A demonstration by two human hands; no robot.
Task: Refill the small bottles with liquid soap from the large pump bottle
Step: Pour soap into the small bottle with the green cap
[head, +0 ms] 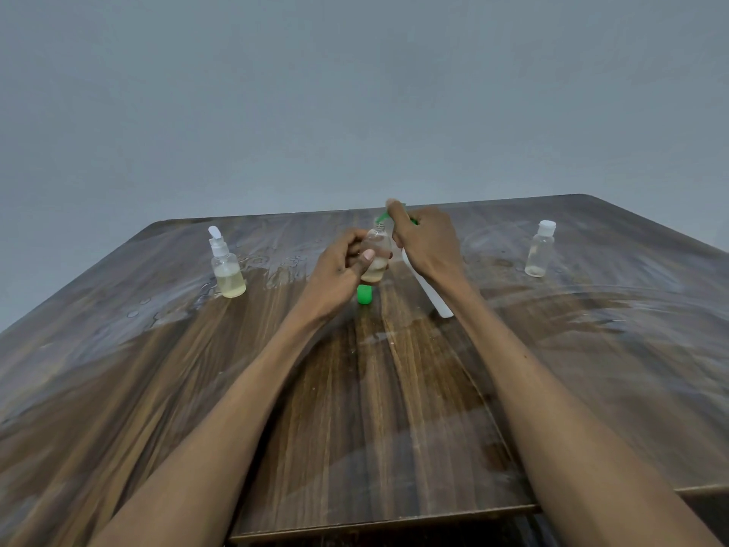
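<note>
— Where are the hands?
— Mid-table, arms outstretched: the left hand (347, 262) curls round a small open bottle (376, 256), upright above a green cap (364, 296).
— The right hand (428, 242)?
— Fingers wrapped round the green-topped pump (398, 218) at the bottle's mouth.

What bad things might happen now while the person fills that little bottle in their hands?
The small bottle has a narrow open neck and is held in the air by the left hand, so soap from the green pump spout under the right hand could miss and drip. The table already looks wet, so things may slide. The green cap stands right below and could get knocked over.
</note>
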